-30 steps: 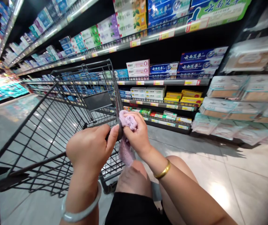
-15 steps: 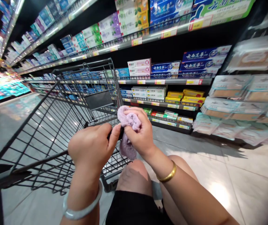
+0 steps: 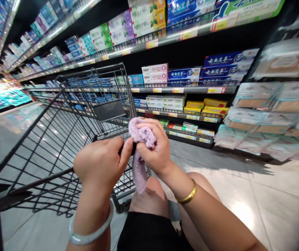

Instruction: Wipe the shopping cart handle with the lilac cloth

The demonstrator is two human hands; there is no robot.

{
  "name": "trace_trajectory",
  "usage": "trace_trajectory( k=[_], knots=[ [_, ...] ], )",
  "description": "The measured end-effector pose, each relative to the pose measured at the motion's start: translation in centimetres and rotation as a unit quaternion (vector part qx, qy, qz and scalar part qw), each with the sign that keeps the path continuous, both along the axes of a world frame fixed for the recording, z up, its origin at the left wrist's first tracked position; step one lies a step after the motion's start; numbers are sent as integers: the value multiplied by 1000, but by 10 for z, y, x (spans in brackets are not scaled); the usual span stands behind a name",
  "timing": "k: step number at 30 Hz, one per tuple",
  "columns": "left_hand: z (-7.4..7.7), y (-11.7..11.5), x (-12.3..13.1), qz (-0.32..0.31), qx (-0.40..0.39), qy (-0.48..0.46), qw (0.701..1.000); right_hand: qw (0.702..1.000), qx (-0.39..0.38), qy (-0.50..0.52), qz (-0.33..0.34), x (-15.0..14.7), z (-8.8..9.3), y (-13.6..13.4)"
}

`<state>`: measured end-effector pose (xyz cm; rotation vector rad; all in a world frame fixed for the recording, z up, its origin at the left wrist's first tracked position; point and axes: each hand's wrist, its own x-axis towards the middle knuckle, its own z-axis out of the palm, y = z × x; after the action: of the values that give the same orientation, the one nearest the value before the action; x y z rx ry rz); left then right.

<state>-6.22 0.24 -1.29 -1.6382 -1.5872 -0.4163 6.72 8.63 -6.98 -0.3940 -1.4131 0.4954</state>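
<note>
A fluffy light-purple cloth is bunched in my right hand, with its loose end hanging down over my knee. My right fingers wrap the cloth around the end of the dark rim of a black wire shopping cart. Just left of it, my left hand is closed around the cart's rim, thumb on top. The cart stands in front of me and to the left. Its far end carries a grey panel.
Long shelves of boxed toothpaste run along the far side of the cart. Packs hang on a rack at the right. Grey floor tiles lie under me, and my bent knees are close below my hands.
The hanging end of the cloth has swung and now reaches lower. My hands have shifted slightly left in view, still on the cart's rim.
</note>
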Motion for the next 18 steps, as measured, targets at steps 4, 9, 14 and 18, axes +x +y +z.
trace_trajectory(
  k=[4,9,14,18],
  knots=[
    [0,0,1,4,-1,1,1000,997,-71,-10,-11,-3,-7,7],
    [0,-1,0,12,-18,-11,1000,1000,-1,8,7,4,7,-6],
    [0,-1,1,18,-15,-17,1000,998,-54,-19,2,-3,-7,7],
    [0,-1,2,13,-12,-13,1000,993,-113,12,21,-5,-9,9]
  ],
)
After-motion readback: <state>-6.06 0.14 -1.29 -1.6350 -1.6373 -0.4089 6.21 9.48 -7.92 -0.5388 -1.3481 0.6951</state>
